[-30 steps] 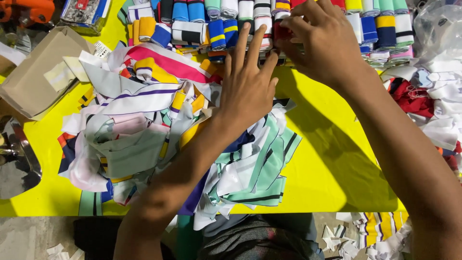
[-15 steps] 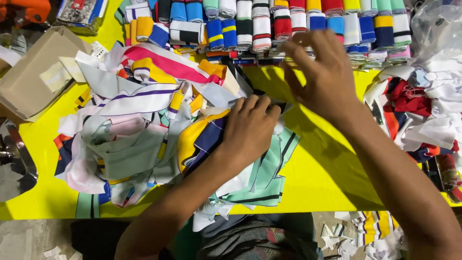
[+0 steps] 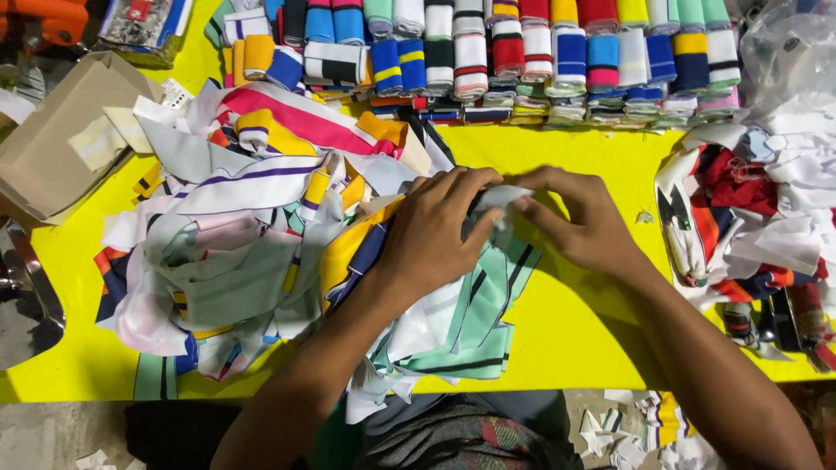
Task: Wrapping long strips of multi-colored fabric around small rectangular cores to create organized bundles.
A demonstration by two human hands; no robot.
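Observation:
A loose heap of striped knitted strips [image 3: 252, 226] in white, pale green, yellow, pink and navy covers the left half of the yellow table [image 3: 575, 322]. My left hand [image 3: 431, 231] lies on the heap's right edge and pinches a pale grey-white strip [image 3: 503, 198]. From the other side my right hand [image 3: 583, 218] grips the same strip, fingertips meeting those of the left. A pale green strip with dark stripes [image 3: 470, 322] lies under both hands and hangs toward the table's near edge.
Rows of folded striped strips [image 3: 522, 52] line the table's far edge. A second heap of white and red strips [image 3: 758, 218] lies at the right, with a clear plastic bag [image 3: 788, 52] behind it. A cardboard box [image 3: 61, 139] stands at the far left.
Both hands have drawn back from the folded rows at the far edge to the heap's right side. They have come together and taken hold of a pale strip.

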